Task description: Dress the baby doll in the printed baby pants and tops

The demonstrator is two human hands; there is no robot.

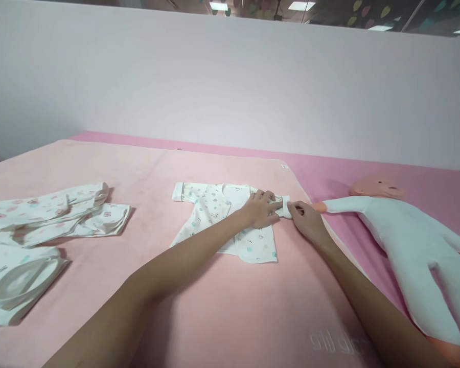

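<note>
A white baby shirt [210,210] with small teal and coloured prints lies spread flat on a pink blanket, its front facing up. The cuff of its left-hand sleeve is folded back and white. My left hand [261,208] rests on the right-hand sleeve with its fingers apart, pressing the cloth down. At the end of that same sleeve, my right hand [305,220] pinches the white folded cuff [286,207] between thumb and fingers. The left arm covers part of the shirt's lower front.
On the right, a baby doll [402,235] in a white bodysuit lies on a pink mat [325,176]. Several printed baby garments [57,214] lie folded or heaped at the left. Beneath the shirt is the pale pink blanket [230,301]. A white wall [230,87] stands behind.
</note>
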